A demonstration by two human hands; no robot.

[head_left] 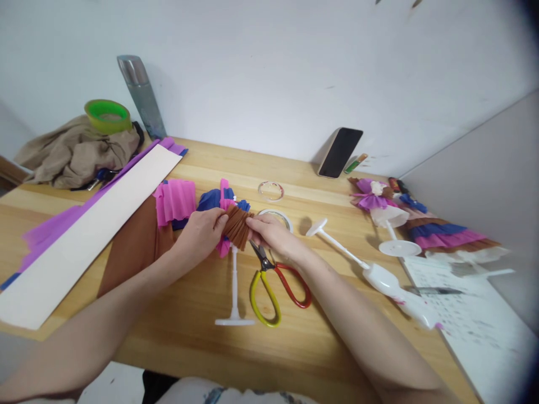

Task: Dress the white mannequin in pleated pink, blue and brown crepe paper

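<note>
A pleated piece of brown crepe paper [238, 225] is stretched between my two hands. My left hand [205, 229] pinches its left side between thumb and fingers, and my right hand [268, 233] grips its right edge. Behind it lie pink and blue crepe paper pieces [210, 200], partly covered by the brown one. A white plastic stand [234, 292] with a flat base sticks out below the paper; its upper end is hidden. Scissors [266, 292] with one yellow and one red handle lie just under my right hand. A tape roll [287, 217] is partly behind that hand.
A long white board [95, 230] lies over purple and brown paper on the left. A bottle [145, 101], green tape [108, 115] and beige cloth [80, 151] are at back left. A phone [340, 152] leans on the wall. A white doll form [396, 292] and finished-looking paper dresses [450, 233] lie right.
</note>
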